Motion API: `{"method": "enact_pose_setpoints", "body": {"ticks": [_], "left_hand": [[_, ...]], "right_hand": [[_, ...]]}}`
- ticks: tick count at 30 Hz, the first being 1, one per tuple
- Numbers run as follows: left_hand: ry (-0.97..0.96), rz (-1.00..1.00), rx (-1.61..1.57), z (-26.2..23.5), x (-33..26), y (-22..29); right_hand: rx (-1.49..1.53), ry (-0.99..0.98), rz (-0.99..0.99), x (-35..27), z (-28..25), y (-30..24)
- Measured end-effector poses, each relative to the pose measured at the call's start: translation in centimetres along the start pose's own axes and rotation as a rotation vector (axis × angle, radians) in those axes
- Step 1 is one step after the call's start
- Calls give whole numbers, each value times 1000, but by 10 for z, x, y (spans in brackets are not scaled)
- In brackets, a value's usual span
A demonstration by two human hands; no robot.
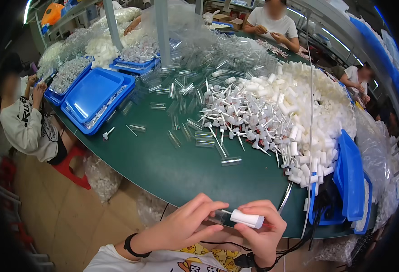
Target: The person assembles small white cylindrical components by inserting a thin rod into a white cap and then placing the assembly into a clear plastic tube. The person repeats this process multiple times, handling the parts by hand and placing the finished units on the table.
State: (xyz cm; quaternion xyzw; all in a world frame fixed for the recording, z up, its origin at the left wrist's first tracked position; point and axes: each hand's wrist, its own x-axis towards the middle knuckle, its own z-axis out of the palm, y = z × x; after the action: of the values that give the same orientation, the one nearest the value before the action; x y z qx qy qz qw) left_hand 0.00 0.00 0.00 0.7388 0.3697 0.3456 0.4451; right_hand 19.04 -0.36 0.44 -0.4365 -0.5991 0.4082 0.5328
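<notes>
Near the front edge of the green table, my right hand [266, 229] grips a white foam-like cylinder [245, 218] between thumb and fingers. A thin white stem [226, 211] pokes from its left end, and a pale cap shows at the right end. My left hand [188, 222] is closed around a short clear plastic tube [218, 217], partly hidden by the fingers. The tube's open end faces the white cylinder, close to the stem. Whether tube and stem touch, I cannot tell.
Ahead lie loose clear tubes [205, 139], a heap of white stemmed pieces [235, 115] and a large pile of white cylinders [317, 97]. Blue trays stand left [95, 93] and right [347, 177]. A white cable [311, 113] hangs at right. Other people sit around the table.
</notes>
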Motion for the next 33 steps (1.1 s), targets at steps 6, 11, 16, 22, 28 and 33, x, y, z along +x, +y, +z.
{"method": "enact_pose_setpoints", "body": {"ticks": [6,11,16,22,28,33], "left_hand": [[44,7,119,9,4,-2],[30,46,146,12,7,-4],[24,171,326,13,7,-12],[51,180,423,22,2,-22],[48,191,244,33,-2,-31],[-12,158,73,37,-5,-36]], "right_hand": [[-257,54,-208,-6,-5,6],[-197,16,-145,-7,-4,13],[-160,-82,-81,-5,-4,22],[-131,5,41,-15,5,27],[62,132,200,-27,8,32],[24,141,216,-32,10,28]]}}
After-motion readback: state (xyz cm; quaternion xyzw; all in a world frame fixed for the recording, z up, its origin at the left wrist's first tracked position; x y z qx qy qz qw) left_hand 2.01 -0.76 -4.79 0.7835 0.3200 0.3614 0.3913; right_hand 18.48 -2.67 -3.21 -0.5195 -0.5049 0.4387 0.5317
